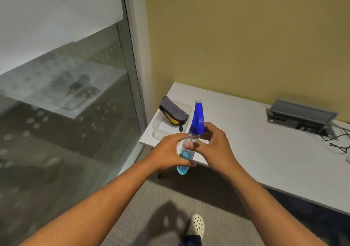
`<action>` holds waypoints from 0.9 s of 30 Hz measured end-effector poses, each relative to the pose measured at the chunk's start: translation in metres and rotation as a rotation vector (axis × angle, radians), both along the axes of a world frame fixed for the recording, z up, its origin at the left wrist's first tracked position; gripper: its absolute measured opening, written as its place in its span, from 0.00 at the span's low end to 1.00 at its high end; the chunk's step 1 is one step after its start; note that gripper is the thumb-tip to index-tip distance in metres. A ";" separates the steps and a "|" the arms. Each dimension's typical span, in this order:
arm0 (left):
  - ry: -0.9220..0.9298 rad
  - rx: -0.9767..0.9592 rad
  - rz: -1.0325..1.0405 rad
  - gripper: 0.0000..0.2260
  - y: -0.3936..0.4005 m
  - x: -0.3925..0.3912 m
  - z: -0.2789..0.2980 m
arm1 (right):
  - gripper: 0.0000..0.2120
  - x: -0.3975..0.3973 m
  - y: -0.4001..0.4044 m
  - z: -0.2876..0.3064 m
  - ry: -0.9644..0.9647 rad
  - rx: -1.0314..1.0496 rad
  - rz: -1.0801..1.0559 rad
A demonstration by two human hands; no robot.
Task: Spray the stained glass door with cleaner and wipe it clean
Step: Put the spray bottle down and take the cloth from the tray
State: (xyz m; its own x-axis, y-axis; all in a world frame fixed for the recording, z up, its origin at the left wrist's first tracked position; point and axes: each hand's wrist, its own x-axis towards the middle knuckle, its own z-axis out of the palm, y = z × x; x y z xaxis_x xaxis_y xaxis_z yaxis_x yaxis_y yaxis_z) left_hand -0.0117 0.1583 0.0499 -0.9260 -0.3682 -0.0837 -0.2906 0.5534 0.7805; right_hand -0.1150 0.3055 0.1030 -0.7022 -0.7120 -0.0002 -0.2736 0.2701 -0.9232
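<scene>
A clear spray bottle [197, 119] with a blue trigger head and blue liquid at its bottom is held upright in front of me, off the table's near left corner. My left hand [170, 151] wraps the bottle's body. My right hand [216, 147] grips its neck just under the blue head. The glass door [66, 94] fills the left of the view, smudged and spotted, frosted in its upper part. A grey and yellow folded cloth [173, 111] lies in a clear plastic tray [161, 130] on the table corner.
A white table [255, 141] stands along the yellow wall on the right, with a grey open cable box [301, 116] and black cables [339, 141]. The door's metal frame [136, 75] runs between glass and wall. My white shoe [198, 225] stands on grey carpet.
</scene>
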 end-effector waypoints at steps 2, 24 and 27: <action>-0.030 -0.081 -0.028 0.41 -0.011 -0.018 -0.005 | 0.24 -0.018 -0.009 -0.010 0.009 0.009 0.009; -0.237 -0.335 -0.063 0.38 -0.071 -0.181 -0.116 | 0.27 -0.185 -0.081 -0.133 -0.105 0.126 0.077; -0.274 -0.332 -0.072 0.37 -0.074 -0.186 -0.128 | 0.26 -0.193 -0.087 -0.141 -0.122 0.182 0.100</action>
